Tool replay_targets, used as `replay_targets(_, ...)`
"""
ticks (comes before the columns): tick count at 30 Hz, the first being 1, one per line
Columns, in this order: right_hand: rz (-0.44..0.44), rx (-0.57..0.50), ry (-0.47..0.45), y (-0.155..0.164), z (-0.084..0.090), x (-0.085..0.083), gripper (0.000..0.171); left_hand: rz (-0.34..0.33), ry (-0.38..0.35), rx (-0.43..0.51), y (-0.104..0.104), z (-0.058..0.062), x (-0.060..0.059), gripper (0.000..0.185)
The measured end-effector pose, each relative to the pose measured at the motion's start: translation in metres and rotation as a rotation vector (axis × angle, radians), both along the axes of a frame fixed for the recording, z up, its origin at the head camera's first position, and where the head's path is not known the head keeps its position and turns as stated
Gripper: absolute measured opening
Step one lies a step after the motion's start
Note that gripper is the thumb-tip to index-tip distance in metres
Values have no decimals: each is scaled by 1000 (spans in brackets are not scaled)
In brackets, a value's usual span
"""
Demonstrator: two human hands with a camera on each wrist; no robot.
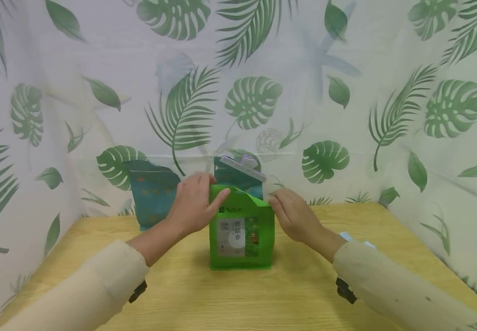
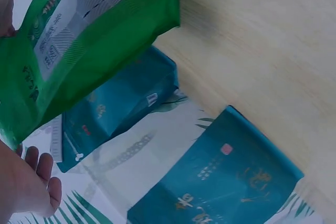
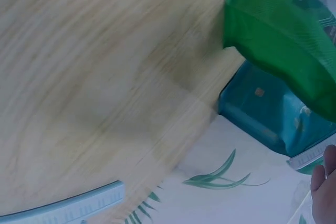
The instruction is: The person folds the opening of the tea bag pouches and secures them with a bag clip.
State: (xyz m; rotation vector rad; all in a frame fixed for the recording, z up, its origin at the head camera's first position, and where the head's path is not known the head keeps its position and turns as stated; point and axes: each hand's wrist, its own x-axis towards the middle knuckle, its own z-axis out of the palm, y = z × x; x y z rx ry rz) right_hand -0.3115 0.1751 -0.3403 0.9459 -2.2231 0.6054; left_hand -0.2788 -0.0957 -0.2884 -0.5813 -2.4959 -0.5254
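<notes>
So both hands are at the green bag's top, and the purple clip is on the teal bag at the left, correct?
Not quite: the head view shows the purple clip on the other teal bag, directly behind the green bag. The rest is right.

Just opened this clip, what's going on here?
A person has both hands on a green bag standing on the table: the left hand holds its upper left corner and the right hand pinches its upper right corner. No clip shows on it. Behind it, a teal bag has a pale purple clip across its top. A second teal bag stands to the left, with no clip visible. A pale blue clip lies on the right.
</notes>
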Motion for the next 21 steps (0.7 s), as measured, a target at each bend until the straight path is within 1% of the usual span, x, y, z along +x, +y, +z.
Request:
replay_targets(3, 17, -6, -20, -3, 1, 0, 17, -30, -36, -75, 8, 7, -1, 45)
replay_targets(5, 34, 6, -39, -6, 2, 0, 17, -39, -35, -132, 12, 9, -2, 46)
replay_targets(9, 72, 49, -82, -7, 1, 1, 17, -50, -8, -211, 20, 10, -3, 45)
replay_targets(12, 87, 65, -84, -7, 0, 2, 16, -56, 17, -258, 24, 10, -4, 45)
replay_targets(16, 90, 83, -66, -8, -1, 1, 17, -56, 59, -322, 27, 11, -3, 43)
replay_targets(21, 74, 115, -90, -7, 0, 1, 14, -55, 110, -358, 28, 10, -4, 36)
